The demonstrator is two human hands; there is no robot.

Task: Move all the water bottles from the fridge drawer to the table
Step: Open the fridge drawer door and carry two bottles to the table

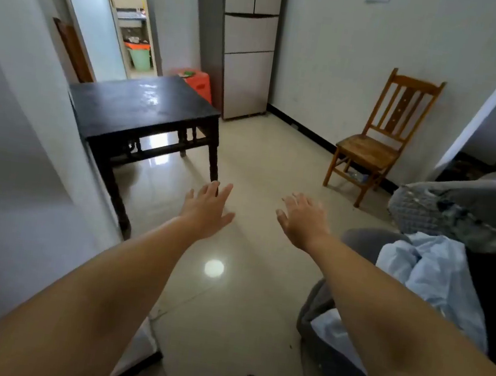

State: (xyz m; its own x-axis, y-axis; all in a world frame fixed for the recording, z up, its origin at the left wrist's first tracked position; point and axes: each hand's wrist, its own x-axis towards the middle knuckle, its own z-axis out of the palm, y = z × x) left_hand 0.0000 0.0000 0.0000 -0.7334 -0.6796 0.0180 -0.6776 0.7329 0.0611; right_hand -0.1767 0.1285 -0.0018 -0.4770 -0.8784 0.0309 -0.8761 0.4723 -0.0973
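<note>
Both hands, left grip (210,206) and right grip (304,218), spread empty mid-frame; dark surface (132,105) left, closed fridge (247,47) top centre.

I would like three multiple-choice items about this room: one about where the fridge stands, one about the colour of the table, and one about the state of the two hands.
1. Where does the fridge stand?
A. Against the far wall, beyond the table
B. Beside the wooden chair on its right
C. Behind the person

2. What colour is the table?
A. White
B. Black
C. Orange

3. In what state are the left hand and the right hand?
A. Both grip a bottle
B. One presses on the table
C. Both are open and hold nothing

Answers:
1. A: the fridge rises at the far end of the room, past the table's far corner.
2. B: its top and legs are dark black, with a glossy reflection.
3. C: both hands reach forward over the floor with fingers spread, and no bottle is in view.
</note>
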